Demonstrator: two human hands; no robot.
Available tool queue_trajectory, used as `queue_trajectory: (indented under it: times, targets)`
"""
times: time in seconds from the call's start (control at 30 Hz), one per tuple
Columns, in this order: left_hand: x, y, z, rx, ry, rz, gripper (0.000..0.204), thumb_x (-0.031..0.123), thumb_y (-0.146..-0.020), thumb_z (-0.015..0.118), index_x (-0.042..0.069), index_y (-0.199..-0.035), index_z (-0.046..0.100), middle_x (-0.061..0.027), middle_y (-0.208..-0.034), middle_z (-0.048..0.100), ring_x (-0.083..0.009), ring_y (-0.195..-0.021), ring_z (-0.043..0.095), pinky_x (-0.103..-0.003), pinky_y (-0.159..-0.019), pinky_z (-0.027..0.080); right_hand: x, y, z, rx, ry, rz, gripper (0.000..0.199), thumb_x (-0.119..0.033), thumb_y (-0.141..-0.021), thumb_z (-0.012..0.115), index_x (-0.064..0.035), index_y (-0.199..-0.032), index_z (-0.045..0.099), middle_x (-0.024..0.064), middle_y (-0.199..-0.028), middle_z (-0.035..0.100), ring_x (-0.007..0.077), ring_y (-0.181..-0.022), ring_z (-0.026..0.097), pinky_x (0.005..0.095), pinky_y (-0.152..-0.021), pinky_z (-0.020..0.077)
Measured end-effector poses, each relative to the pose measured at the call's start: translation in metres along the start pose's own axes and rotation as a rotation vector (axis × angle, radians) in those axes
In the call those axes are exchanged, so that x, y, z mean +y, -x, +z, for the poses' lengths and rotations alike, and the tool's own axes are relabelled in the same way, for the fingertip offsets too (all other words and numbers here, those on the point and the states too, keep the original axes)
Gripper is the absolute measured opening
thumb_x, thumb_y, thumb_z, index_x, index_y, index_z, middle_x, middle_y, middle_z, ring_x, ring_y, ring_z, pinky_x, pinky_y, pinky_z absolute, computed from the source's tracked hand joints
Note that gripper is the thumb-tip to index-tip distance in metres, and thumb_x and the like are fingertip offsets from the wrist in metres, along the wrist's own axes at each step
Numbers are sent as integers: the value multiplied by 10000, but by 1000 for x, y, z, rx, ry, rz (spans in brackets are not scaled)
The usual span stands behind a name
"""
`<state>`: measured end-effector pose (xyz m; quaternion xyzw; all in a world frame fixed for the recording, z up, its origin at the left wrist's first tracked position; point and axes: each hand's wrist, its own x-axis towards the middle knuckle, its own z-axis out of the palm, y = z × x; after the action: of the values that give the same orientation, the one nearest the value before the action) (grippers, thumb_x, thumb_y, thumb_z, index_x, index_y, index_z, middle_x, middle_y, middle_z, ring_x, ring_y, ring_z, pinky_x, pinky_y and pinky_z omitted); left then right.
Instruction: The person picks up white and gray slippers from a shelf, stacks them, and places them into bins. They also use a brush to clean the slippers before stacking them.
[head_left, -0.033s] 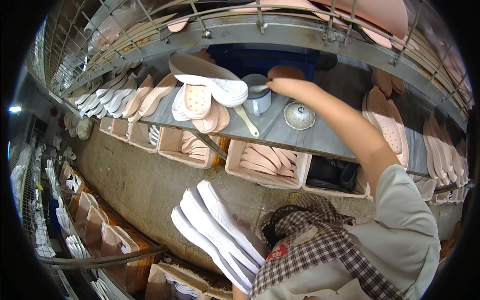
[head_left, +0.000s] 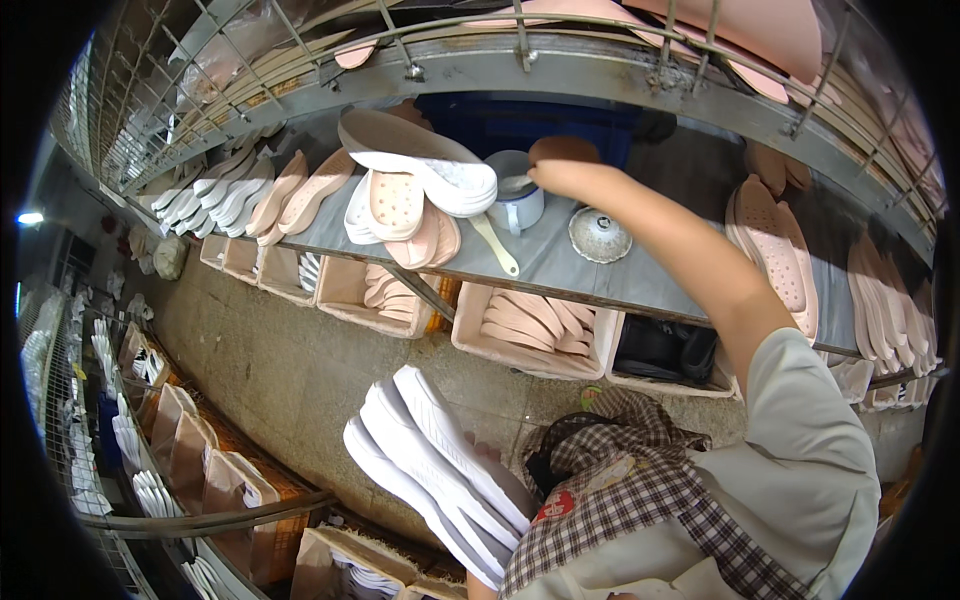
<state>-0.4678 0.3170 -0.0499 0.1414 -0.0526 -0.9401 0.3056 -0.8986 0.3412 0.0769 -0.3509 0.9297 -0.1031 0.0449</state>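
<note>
My left hand (head_left: pixel 486 450) holds several white shoe soles (head_left: pixel 430 455) in a bundle at lower centre. Only a few of its fingertips show beside them. My right hand (head_left: pixel 562 166) reaches over the bench to a pale mug with a blue rim (head_left: pixel 519 212). Its fingers, partly in shadow, are closed on a pale, thin tool (head_left: pixel 515 184) that dips into the mug; the tool's kind is unclear. Right of the mug lies a round metal lid with a knob (head_left: pixel 600 235). Stacked white soles (head_left: pixel 455 180) and pink soles (head_left: pixel 427 240) lie left of it, with a cream handle (head_left: pixel 495 247) sticking out.
A wire-mesh shelf (head_left: pixel 470 65) crosses above the grey bench (head_left: pixel 665 270). More soles lie at its left (head_left: pixel 235 190) and right (head_left: pixel 775 245). Lined crates (head_left: pixel 470 330) of soles stand under the bench. A metal rail (head_left: pixel 220 520) and further crates are at lower left.
My right hand has shifted slightly left at the mug, together with the pale tool. My left hand and the white soles have hardly moved.
</note>
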Motion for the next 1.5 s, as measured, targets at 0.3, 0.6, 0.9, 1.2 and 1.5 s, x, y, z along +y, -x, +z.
queue_trajectory:
  times: [0.3,0.6,0.9,1.2,1.5]
  targets:
    - [2,1,-14,-51,27,19,557,444,-929,433,38,-1309,411,-153,-1163,498,-306,-1065,489,-487,-921,346,19,-16,-1,-47,26,-53,218,-175,-775,599,-61,-937,691,182,-978,657,343,-913,635,442,-783,504]
    - [-6,-5,21,172,-421,160,440,257,-962,472,-14,-1302,404,-157,-1050,558,-215,-832,592,-318,-751,531,30,43,-23,349,-50,-124,231,-272,-878,544,-85,-920,675,141,-900,660,326,-849,626,390,-739,484]
    - [0,-13,67,190,-316,198,480,319,-976,444,46,-1363,361,-171,-1177,507,-248,-940,553,-359,-820,486,-48,232,59,-83,-822,-655,199,-148,-839,674,-87,-1026,703,56,-733,624,154,-599,576,279,-535,457]
    - [15,-26,85,313,-657,549,470,301,-976,446,53,-1367,364,-169,-1214,503,-247,-1003,547,-374,-873,468,-82,265,90,-115,-1022,-764,213,-199,-840,655,-92,-1018,704,50,-715,611,167,-530,566,311,-458,429]
    - [22,-21,78,351,-746,633,464,298,-977,443,51,-1363,367,-167,-1212,505,-245,-1005,548,-372,-876,469,-87,257,89,-19,-879,-921,197,-197,-838,658,-147,-1023,703,0,-604,534,118,-441,482,285,-367,364]
